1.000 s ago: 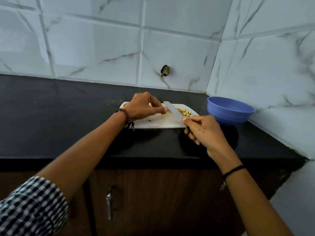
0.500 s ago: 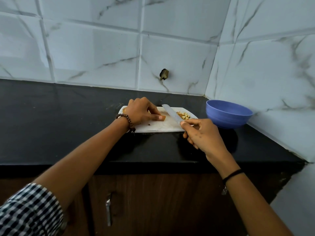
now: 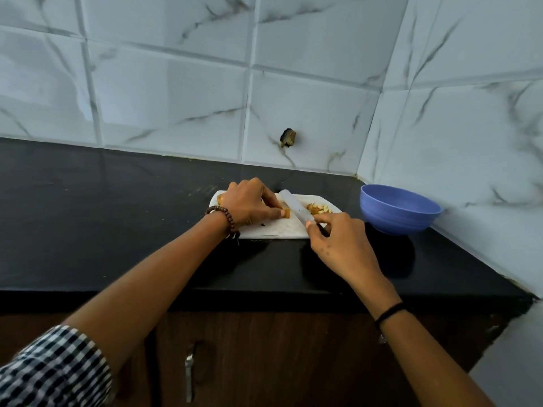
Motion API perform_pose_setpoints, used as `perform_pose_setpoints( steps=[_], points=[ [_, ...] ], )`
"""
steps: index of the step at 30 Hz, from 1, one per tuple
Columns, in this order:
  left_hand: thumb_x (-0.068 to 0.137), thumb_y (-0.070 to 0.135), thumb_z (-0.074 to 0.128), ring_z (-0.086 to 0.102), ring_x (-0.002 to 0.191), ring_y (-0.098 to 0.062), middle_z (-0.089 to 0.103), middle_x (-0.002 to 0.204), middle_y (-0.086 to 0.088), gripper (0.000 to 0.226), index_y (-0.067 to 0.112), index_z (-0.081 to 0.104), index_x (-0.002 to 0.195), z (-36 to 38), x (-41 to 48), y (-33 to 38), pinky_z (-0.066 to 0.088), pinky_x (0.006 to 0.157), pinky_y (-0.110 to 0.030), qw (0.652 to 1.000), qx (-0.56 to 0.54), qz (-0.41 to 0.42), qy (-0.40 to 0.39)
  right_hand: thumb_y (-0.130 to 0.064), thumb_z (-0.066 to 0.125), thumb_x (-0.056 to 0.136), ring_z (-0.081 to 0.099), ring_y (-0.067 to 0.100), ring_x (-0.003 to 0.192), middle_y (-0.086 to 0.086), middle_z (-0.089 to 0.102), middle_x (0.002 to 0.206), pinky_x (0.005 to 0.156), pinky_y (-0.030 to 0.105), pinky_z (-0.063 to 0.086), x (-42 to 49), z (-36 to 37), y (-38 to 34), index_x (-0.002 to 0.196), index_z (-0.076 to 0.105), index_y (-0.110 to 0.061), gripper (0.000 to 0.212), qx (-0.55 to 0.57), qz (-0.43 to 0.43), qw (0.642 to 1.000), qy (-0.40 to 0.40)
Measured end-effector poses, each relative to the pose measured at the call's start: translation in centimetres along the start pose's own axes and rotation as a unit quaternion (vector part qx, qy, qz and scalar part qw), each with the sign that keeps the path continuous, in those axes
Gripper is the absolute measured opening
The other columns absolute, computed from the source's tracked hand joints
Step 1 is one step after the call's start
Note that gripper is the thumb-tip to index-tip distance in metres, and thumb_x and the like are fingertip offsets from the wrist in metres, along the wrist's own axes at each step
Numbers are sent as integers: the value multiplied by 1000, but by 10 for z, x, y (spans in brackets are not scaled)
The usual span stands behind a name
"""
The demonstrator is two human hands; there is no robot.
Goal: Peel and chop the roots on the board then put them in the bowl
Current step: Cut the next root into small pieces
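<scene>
White chopping board [image 3: 273,230] sits on the black desk [image 3: 117,218], close to the tiled corner. Left grip [image 3: 249,205] lies knuckles-up over the board's left half, fingers curled down and pinning an orange-brown root stub [image 3: 286,213]. Only the stub's cut end shows past the thumb; the rest is hidden under the hand. Right grip [image 3: 338,242] is closed round the knife handle at the board's near right edge. Pale knife blade [image 3: 293,205] runs away from it, slanting left across the board, just right of the stub's cut face; cannot tell whether the edge touches the board. Chopped pieces [image 3: 318,208] are heaped on the board right of the blade. Blue bowl [image 3: 399,210] stands on the desk further right, apart from the board; its contents are not readable from this angle. Judgement: chopping is under way, transfer not yet begun. The stub's long axis appears to run left to right, crosswise to the blade, so the coming cut lies left of the blade, toward the left fingertips. Little root shows, so fingers sit near the edge. Right grip is the nearer to the bowl.
</scene>
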State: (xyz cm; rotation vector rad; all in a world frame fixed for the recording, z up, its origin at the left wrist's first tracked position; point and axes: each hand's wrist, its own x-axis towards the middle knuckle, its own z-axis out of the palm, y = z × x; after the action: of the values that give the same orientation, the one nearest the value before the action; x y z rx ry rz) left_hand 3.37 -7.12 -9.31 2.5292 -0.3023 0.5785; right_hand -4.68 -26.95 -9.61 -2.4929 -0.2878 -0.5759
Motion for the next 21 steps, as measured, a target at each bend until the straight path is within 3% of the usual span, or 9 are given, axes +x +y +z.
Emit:
perform_pose_setpoints(
  steps=[7, 12, 18, 21],
  points=[
    [75, 57, 72, 52, 72, -2, 62, 70, 22, 26, 32, 76, 81, 0, -1, 2, 39, 99, -39, 1000, 5, 12, 0, -36, 53, 99, 59, 10, 65, -2, 63, 79, 62, 31, 56, -2, 2, -9, 121, 67, -20, 31, -40, -22, 999, -13],
    [77, 54, 72, 55, 78, -5, 68, 80, 17, 25, 30, 75, 84, -1, -1, 3, 40, 99, -40, 1000, 13, 16, -1, -35, 54, 99, 60, 11, 71, 1, 66, 88, 65, 32, 57, -5, 1, -17, 117, 68, -17, 29, -55, -24, 998, -17],
    [78, 49, 74, 55, 79, -5, 64, 74, 19, 22, 29, 76, 86, 0, 1, 2, 40, 99, -41, 1000, 19, 13, -4, -38, 48, 101, 59, 14, 78, 0, 61, 88, 64, 29, 48, -6, 6, -29, 111, 67, -19, 29, -135, -12, 990, -28],
    [77, 48, 74, 55, 77, -5, 64, 72, 20, 20, 30, 76, 84, 1, 0, 3, 40, 98, -41, 1000, 16, 9, -1, -28, 50, 101, 60, 21, 88, 6, 60, 101, 67, 32, 43, -6, 8, -42, 109, 62, -14, 20, -178, -13, 983, -35]
  ],
)
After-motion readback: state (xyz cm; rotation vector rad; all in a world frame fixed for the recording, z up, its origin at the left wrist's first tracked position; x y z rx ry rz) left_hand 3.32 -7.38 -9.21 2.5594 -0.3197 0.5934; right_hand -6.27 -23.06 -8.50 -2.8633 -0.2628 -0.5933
